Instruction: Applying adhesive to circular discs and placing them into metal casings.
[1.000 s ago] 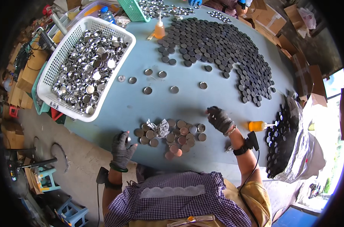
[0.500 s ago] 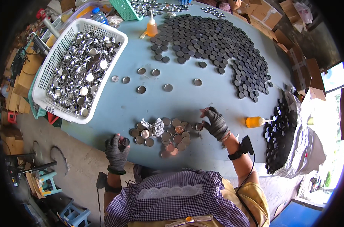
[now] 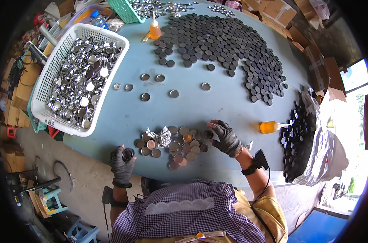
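My left hand (image 3: 121,167), in a grey fingerless glove, grips a round metal cap (image 3: 128,153) with a dark inside at the table's near edge. My right hand (image 3: 226,140), gloved alike, rests over the table with fingers apart. Another dark-centred metal cap (image 3: 208,134) lies by its thumb and index fingertips; whether they touch it I cannot tell. Between my hands lies a loose cluster of flat round metal discs (image 3: 173,146), some overlapping, some reflecting a pinkish tone. A crumpled silvery-white wad (image 3: 163,137) sits among them.
A white basket (image 3: 125,41) full of shiny caps stands at left. Dark discs (image 3: 216,44) cover the far table; several open caps (image 3: 174,94) lie mid-table. Orange-liquid bottles stand far (image 3: 155,31) and lie at right (image 3: 269,127), beside a plastic bag (image 3: 319,150) with black pieces.
The view has shifted slightly, so the table's things appear further left. My left hand has turned, bringing its cap into clearer view. My right hand's fingers have come down nearer the cap beside them.
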